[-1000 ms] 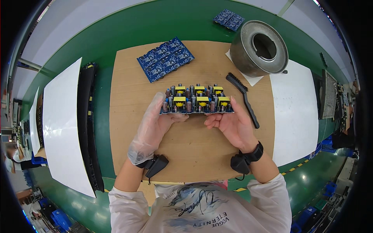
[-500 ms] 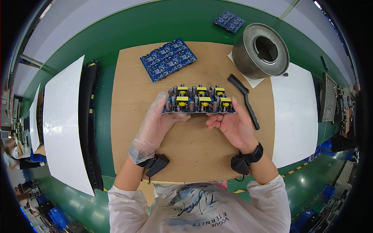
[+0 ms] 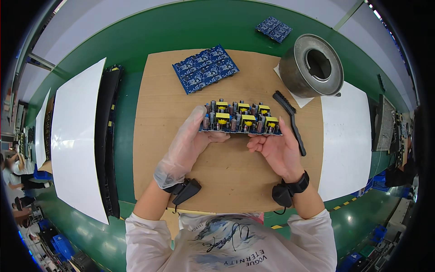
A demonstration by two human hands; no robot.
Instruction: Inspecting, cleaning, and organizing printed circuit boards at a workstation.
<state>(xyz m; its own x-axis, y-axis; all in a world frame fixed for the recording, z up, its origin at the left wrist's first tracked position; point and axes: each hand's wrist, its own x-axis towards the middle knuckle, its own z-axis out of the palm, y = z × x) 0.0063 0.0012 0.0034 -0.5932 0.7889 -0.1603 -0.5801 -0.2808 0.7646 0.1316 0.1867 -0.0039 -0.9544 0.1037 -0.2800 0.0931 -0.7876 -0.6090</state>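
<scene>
Between my hands a circuit board panel is held up over the cardboard, its component side showing yellow transformers and upright capacitors. My left hand, in a clear plastic glove, grips its left end with the thumb on the edge and fingers beneath. Bare, my right hand has its thumb at the right end and its fingers curled under. Past the held panel lies a blue circuit board panel, tilted on the cardboard. A black brush rests just beyond my right hand.
Brown cardboard covers the green table. A round metal pot with an open top stands at the far right on white paper. Another small blue board sits farther back. White sheets flank the left side, beside a long black tray.
The view has shifted slightly, so most things appear a little farther right. Both hands keep the same hold on the circuit board panel.
</scene>
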